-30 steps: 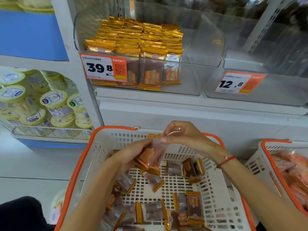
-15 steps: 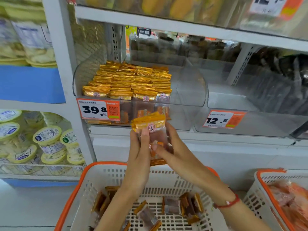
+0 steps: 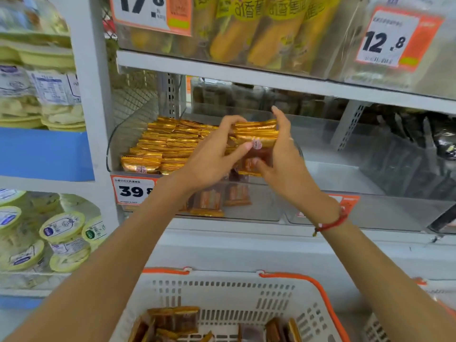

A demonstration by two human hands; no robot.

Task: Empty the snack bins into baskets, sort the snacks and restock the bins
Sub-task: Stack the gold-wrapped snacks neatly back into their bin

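fingers (image 3: 237, 124) of my left hand (image 3: 209, 156) curl over the near-left side of a small stack of gold-edged snack packets (image 3: 256, 137), while my right hand (image 3: 283, 154) closes round its right side, index finger raised and thumb tucked under the bottom edge. both hands grip the same bundle, squeezed from either side, i'd say so the packets stay square and upright as one block rather than fanning out. the stack hangs just above the clear snack bin (image 3: 128, 134) on the middle shelf, right of the packets already standing there in tidy rows (image 3: 167, 144) with their gold seams up. i judge this is the restocking step: the bundle is held in the same orientation as those rows so it can drop in beside them, into the bin's bare right part. near me, the white basket with the orange rim (image 3: 320, 292) holds more of the same packets (image 3: 177, 319), lying loose. a price tag reading 39.8 (image 3: 133, 191) hangs on the bin's front.
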